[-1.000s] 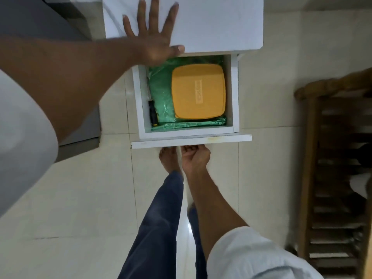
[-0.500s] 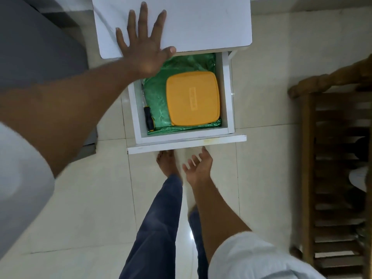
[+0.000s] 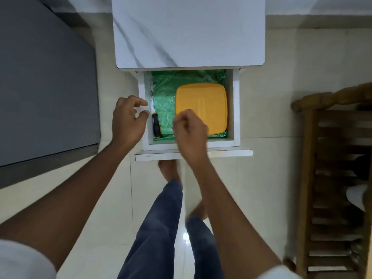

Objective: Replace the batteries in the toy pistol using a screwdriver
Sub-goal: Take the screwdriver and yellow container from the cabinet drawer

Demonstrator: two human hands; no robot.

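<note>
The left hand (image 3: 128, 119) hovers over the left wall of the open drawer (image 3: 236, 109), fingers loosely curled with thumb and forefinger apart, holding nothing. Just to its right, close to the fingertips but not touching them, the screwdriver (image 3: 155, 121) lies inside the drawer along that left wall. Further right the right hand (image 3: 190, 131) hangs above the drawer's front part, fingers curled in and nothing visibly in its hold; it overlaps the near left corner of an orange lid (image 3: 202, 109) that rests on a crumpled green plastic sheet (image 3: 165, 91) lining the drawer bottom. The drawer is pulled out from under a white marbled tabletop (image 3: 189, 31), over a pale tiled floor (image 3: 267, 164). A dark grey cabinet (image 3: 46, 81) stands at the far left, and a wooden slatted rack (image 3: 334, 178) at the far right. The screwdriver's long axis runs front to back, parallel to the drawer's side wall: black and yellow handle toward the person, thin shaft pointing away toward the tabletop.
</note>
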